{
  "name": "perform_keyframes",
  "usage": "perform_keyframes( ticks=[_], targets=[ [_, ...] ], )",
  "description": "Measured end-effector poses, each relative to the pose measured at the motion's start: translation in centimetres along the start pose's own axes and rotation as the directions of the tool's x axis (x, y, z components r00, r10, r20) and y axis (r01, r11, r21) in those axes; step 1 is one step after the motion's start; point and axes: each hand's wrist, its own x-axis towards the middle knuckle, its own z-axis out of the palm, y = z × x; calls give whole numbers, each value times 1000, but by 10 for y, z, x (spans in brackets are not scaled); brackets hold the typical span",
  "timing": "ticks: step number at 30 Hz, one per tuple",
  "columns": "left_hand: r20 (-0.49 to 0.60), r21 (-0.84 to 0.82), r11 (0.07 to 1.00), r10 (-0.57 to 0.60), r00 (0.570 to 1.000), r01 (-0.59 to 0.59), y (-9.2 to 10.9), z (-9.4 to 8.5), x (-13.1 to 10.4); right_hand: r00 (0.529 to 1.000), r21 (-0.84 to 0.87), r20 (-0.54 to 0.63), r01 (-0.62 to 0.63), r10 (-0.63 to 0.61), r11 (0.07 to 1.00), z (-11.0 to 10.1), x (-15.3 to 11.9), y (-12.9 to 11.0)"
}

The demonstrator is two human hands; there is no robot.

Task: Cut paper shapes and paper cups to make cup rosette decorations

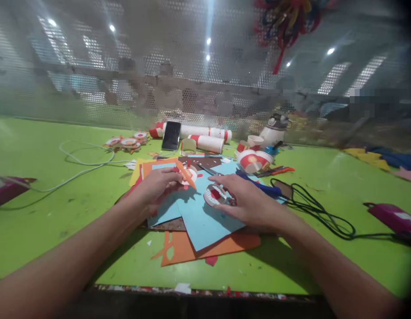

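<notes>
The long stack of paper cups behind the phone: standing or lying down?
Lying down: the long stack stretches sideways along the green table, behind the phone.

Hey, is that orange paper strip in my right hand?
No, the orange strip is in the left hand, while the right hand is at a round white piece.

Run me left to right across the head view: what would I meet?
Magenta device at the left edge → red-and-white discs → left hand → orange paper strip → dotted ring → right hand → magenta corded device at the right edge.
</notes>
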Motion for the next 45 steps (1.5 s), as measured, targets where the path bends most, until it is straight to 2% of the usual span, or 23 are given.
perform_keyframes(
  ticks=[7,15,21,28,41,45],
  targets=[
    [28,-54,998,-38,999,39,7,5,-3,977,130,-205,85,-57,988,-4,0,-7],
    [75,-46,995,-81,994,84,3,2,-2,941,112,-335,92,-49,989,-4,-2,-10],
    [82,-7,995,-102,991,103,3,2,-3,927,120,-371,101,-50,988,-6,-1,-15],
    [108,-17,990,-135,985,138,1,5,-3,883,156,-469,82,1,984,-11,-2,-14],
    [81,-23,982,-188,979,190,0,8,-5,873,229,-476,10,103,973,-10,0,-10],
    [118,-6,985,-171,978,172,0,7,-5,867,231,-489,21,97,973,-8,1,-10]
  ],
)
